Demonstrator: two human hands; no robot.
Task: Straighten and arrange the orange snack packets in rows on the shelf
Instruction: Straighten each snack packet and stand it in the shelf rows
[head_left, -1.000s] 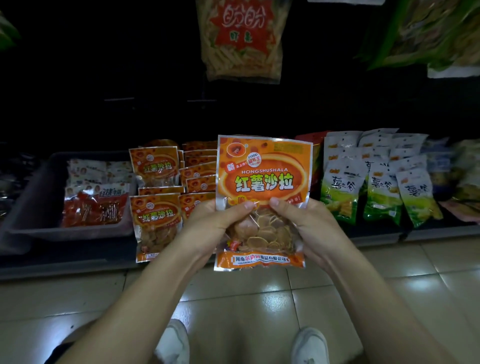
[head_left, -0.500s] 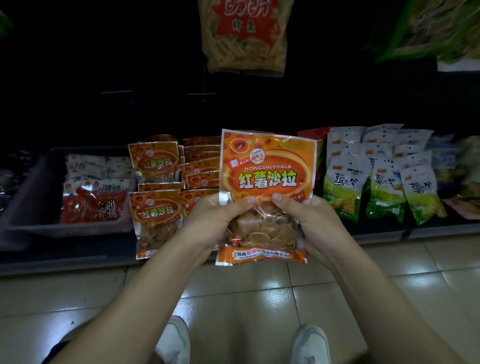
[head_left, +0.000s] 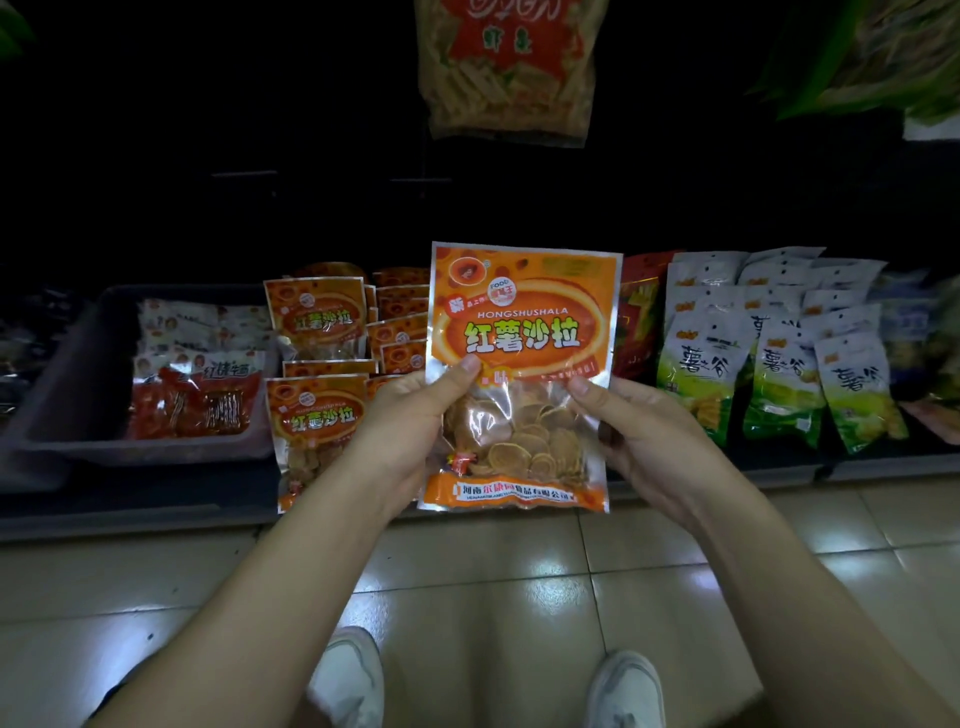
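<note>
Both hands grasp one orange snack packet (head_left: 522, 322), held upright in the air in front of the low shelf (head_left: 156, 501), its printed face turned to the camera. The left hand (head_left: 410, 421) pinches the packet's left edge, thumb on the front and fingers behind; the right hand (head_left: 641, 434) pinches the right edge in the same way. Round slices show through the clear lower window of the packet. To the left of it, on the shelf, lie more orange packets (head_left: 317, 415) in overlapping rows, some flat and some tilted. Further left a grey tray (head_left: 78, 384) holds red packets (head_left: 197, 408) and white ones behind them. To the right of the held packet stand green-and-white packets (head_left: 779, 374) in rows, with a red packet (head_left: 641, 317) just beside the held one. A large bag of pale sticks (head_left: 506, 67) hangs above in the dark. Near the camera, two white shoes (head_left: 348, 680) rest on the glossy floor tiles (head_left: 467, 587).
</note>
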